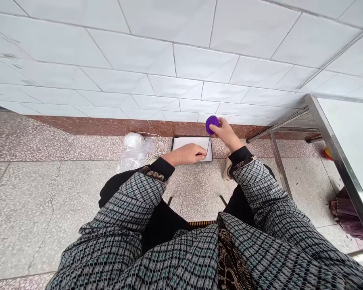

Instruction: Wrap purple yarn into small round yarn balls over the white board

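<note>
A small ball of purple yarn [212,124] is held up near the wall by my right hand [225,131], with thumb and fingers closed on its right side. From its underside a thin dark strand of yarn [208,144] runs down and left. My left hand [190,154] pinches the lower end of that strand between thumb and fingertips. Beneath the hands lies a shallow white tray with a dark rim [212,155], partly covered by my left hand.
White yarn balls [134,141], loose white cord [159,144] and a clear plastic bag [130,159] lie on the floor to the left. A tiled wall [187,86] rises ahead. A metal-framed table [335,149] stands at right, a yellow-and-red object [328,153] beneath it.
</note>
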The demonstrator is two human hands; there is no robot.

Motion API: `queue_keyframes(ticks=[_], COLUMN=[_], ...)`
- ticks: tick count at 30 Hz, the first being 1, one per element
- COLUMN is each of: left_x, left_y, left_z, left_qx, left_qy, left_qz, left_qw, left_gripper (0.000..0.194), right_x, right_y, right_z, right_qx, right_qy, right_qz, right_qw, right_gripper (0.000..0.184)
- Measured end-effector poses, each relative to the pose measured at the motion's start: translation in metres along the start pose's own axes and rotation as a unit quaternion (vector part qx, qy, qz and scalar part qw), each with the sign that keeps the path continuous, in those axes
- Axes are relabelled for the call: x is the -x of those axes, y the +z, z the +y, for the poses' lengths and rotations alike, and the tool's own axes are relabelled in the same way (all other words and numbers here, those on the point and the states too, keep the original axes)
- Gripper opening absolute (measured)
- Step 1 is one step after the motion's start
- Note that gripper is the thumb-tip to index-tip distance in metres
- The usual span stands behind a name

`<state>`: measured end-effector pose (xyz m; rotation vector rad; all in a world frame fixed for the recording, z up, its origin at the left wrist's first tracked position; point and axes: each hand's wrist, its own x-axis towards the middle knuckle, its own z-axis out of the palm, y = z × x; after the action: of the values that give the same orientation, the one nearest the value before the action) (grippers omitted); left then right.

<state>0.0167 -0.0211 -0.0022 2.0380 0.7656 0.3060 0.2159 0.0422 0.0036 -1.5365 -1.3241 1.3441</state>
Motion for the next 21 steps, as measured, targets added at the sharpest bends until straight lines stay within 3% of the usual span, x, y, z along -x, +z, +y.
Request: queue_keyframes(ticks=[2,4,7,10,13,14,16,21], left_x=[0.009,0.019,0.035,0.048,0.054,0.054,0.052,0.037], left_y=[-0.009,-0.019,-0.034,-0.045,-0.049,-0.049,-0.046,-0.027], left_z=[0.008,0.013,0.012,0.006,-0.002,-0.005,-0.008,-0.005], left_qx=[-0.001,-0.007,-0.023,-0.032,-0.030,-0.029,-0.030,-0.040], left_qy=[0.008,0.000,-0.041,-0.084,-0.114,-0.123,-0.139,-0.153], left_qz=[0.026,0.064,0.156,0.243,0.289,0.298,0.306,0.256], left_qw=[1.000,0.998,0.987,0.966,0.950,0.946,0.941,0.954], left_gripper=[0.021,0.021,0.020,0.018,0.018,0.018,0.017,0.019], right_x=[0.000,0.003,0.010,0.015,0.017,0.017,0.017,0.015], right_y=[0.009,0.016,0.020,0.016,0.009,0.008,0.006,0.013], right_z=[0.003,0.003,-0.001,-0.008,-0.011,-0.011,-0.012,-0.022], right_qx=[0.088,0.164,0.222,0.154,0.035,-0.002,-0.067,-0.221], right_qy=[0.003,0.010,0.038,0.035,-0.006,-0.014,-0.021,-0.035], right_qz=[-0.007,-0.054,-0.208,-0.377,-0.505,-0.517,-0.485,-0.282], right_qw=[0.996,0.985,0.952,0.913,0.863,0.856,0.871,0.933], right_gripper=[0.038,0.040,0.038,0.032,0.042,0.045,0.050,0.056])
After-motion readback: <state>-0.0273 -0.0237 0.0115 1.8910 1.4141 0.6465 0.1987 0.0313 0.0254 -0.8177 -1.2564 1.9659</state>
